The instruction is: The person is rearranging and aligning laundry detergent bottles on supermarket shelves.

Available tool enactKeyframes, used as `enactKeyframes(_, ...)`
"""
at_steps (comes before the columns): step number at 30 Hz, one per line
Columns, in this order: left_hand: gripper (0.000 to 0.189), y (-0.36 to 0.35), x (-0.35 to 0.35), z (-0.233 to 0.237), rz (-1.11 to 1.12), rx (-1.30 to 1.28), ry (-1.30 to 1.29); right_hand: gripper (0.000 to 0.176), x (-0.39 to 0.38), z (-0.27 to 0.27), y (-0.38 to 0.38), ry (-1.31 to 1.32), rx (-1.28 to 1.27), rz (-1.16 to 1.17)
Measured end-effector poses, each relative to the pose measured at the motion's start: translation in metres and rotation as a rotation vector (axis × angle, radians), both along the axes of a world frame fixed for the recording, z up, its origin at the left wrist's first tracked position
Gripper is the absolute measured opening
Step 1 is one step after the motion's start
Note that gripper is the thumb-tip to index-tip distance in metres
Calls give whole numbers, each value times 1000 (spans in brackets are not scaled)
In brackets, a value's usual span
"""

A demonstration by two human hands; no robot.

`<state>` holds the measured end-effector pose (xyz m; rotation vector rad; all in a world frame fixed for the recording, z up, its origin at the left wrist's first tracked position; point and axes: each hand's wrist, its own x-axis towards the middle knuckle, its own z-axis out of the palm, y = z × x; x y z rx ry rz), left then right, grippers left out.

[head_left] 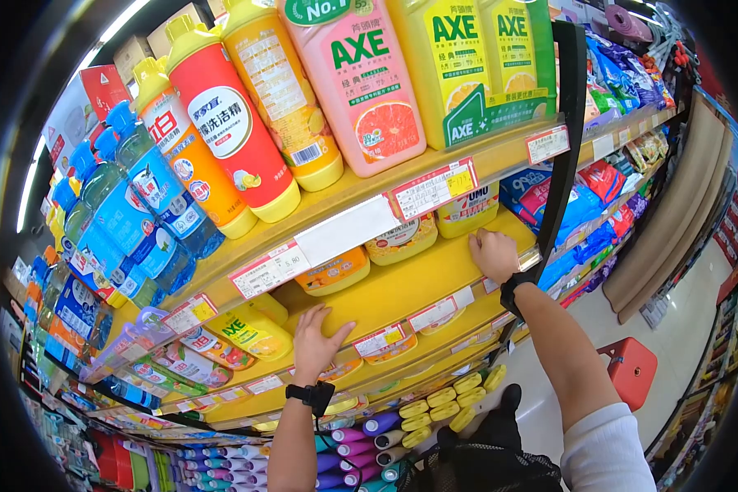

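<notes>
My left hand [318, 343] is at the front edge of a yellow shelf [410, 283], its thumb and fingers spread, holding nothing. A yellow AXE bottle [254, 330] lies just to its left. My right hand [494, 256] rests on the same shelf towards its right end, fingers partly bent, with nothing visible in it. Just beyond it is a yellow bottle [467, 215], partly hidden by the shelf above. An orange-labelled bottle [334, 271] and another yellow bottle [402, 239] sit at the back of this shelf.
Large detergent bottles, including a pink AXE bottle [359, 90] and a red bottle [234, 123], line the upper shelf. A black upright post [567, 123] stands at right. Colourful bottles [357, 459] stand below. A red stool [631, 373] is on the floor.
</notes>
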<state>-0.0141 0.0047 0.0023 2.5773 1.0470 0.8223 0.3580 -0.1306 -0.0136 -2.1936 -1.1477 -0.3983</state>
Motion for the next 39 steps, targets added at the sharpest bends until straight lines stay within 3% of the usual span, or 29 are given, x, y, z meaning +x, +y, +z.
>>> enactKeyframes(39, 58, 0, 1, -1, -5, 27, -17, 27, 0, 1, -1, 17, -6, 3)
